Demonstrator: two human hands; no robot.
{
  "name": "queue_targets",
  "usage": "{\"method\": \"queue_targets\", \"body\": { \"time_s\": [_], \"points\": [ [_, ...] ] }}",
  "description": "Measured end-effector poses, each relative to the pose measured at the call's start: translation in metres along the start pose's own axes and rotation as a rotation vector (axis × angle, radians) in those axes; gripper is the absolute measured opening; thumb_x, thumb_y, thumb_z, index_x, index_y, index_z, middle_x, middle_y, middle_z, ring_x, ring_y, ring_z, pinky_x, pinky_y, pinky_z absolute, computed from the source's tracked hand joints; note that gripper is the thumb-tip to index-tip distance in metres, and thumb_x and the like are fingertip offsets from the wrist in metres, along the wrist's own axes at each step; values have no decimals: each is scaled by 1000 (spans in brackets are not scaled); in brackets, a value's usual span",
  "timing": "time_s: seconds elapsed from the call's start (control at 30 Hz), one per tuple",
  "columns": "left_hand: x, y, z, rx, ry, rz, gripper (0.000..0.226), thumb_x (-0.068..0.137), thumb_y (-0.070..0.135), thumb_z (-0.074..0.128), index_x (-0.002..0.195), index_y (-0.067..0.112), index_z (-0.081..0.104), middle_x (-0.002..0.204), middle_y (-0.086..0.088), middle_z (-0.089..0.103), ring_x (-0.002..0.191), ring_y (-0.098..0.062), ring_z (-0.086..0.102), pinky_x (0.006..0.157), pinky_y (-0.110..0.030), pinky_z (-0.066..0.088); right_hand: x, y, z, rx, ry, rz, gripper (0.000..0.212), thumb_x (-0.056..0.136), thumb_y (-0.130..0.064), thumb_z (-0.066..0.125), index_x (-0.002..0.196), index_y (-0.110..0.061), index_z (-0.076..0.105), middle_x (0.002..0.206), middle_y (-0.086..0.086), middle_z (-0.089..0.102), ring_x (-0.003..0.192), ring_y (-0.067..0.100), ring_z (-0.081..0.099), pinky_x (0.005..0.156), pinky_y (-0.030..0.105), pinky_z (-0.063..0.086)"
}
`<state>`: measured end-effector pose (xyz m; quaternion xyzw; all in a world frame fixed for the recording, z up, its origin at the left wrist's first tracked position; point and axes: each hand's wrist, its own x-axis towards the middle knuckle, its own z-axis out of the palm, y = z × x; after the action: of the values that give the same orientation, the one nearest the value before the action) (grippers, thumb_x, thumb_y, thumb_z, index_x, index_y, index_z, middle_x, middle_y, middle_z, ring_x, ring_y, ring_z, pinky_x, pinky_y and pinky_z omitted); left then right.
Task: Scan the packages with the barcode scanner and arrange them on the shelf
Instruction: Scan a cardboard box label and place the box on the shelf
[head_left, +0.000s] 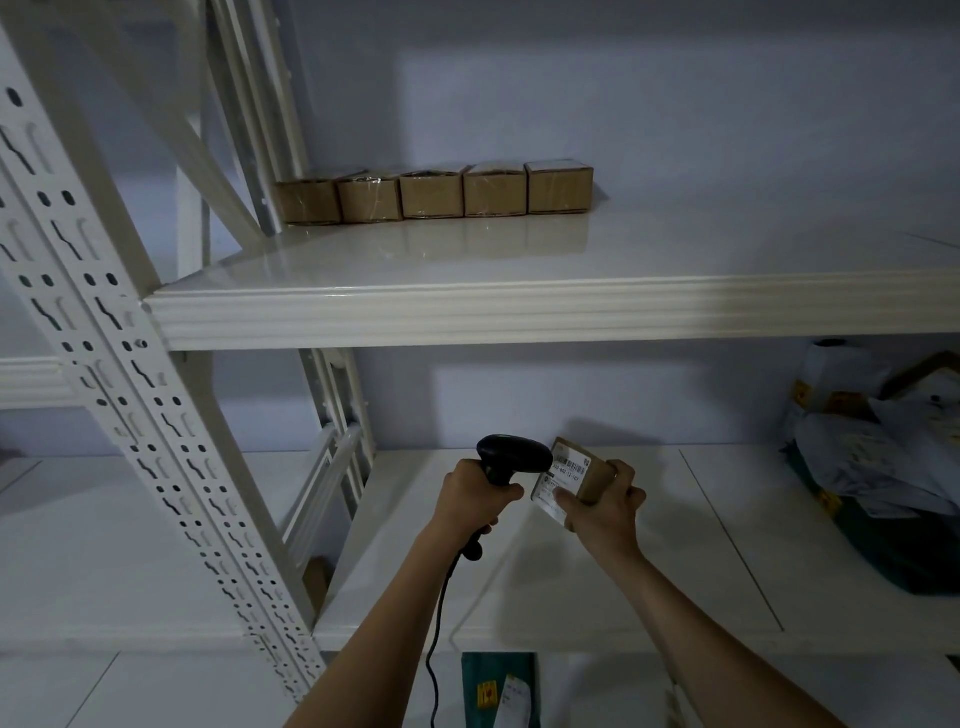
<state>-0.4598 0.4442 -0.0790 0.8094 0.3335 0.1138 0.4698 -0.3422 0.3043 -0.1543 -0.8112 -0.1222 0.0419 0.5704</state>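
Note:
My left hand (474, 500) grips the handle of a black barcode scanner (511, 454), whose cable hangs down past my forearm. Its head points right at the white barcode label of a small brown cardboard box (574, 475), which my right hand (605, 512) holds tilted just above the lower shelf (675, 597). Scanner head and label are nearly touching. On the upper shelf (467, 312), several similar brown boxes (434, 193) stand side by side in a row along the back left.
A pile of white and green mail bags (878, 467) lies at the right end of the lower shelf. A green parcel (501, 691) sits below the shelf's front edge. A perforated white upright (104, 338) runs diagonally at left.

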Motion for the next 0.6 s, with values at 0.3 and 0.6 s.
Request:
{"method": "queue_targets", "body": {
  "time_s": [0.3,0.6],
  "points": [
    [4,-6,-3,0,-4,23,15,71,21,71,69,13,59,51,-1,58,38,-13,54,43,-21,47,3,1,7,5,-16,13,81,74,-14,85,134,-18,31,130,13,28,101,17,41,83,51,59],
    [9,-12,-9,18,3,10,18,72,23,74,71,11,61,49,-1,59,36,-12,53,42,-21,47,3,-4,11,8,-22,24,84,74,-16,86,136,-18,30,131,13,27,101,20,44,79,49,61]
  ]
}}
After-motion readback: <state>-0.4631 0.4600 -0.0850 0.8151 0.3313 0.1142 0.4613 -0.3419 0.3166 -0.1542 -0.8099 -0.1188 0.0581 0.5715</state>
